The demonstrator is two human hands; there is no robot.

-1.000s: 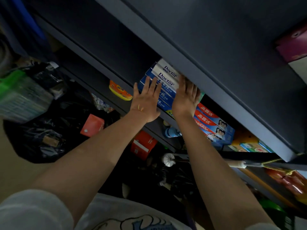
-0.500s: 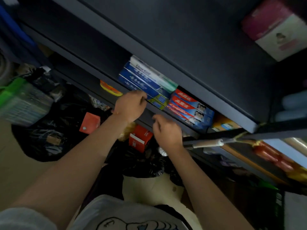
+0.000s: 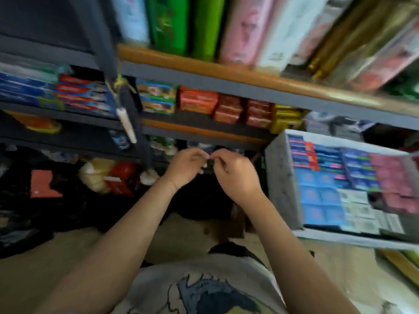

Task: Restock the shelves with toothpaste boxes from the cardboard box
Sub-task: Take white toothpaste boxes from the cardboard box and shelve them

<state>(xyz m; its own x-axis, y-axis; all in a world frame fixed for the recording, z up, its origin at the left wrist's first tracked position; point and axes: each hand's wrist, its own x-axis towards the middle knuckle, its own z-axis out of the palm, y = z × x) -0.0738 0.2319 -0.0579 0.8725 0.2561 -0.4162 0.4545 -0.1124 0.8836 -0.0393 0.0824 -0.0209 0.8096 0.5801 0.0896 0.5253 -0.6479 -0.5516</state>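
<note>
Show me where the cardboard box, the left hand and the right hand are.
cardboard box (image 3: 280, 177), head view, grey left wall.
left hand (image 3: 184, 166), head view, back of hand.
right hand (image 3: 235, 175), head view, back of hand.

I see both hands meeting at mid-frame, left hand (image 3: 184, 165) and right hand (image 3: 235, 175), fingers curled; blur hides whether they pinch anything. At right sits the cardboard box (image 3: 281, 177), packed with toothpaste boxes (image 3: 322, 200). At left, stacked blue and red toothpaste cartons (image 3: 54, 91) fill the shelves (image 3: 204, 83).
</note>
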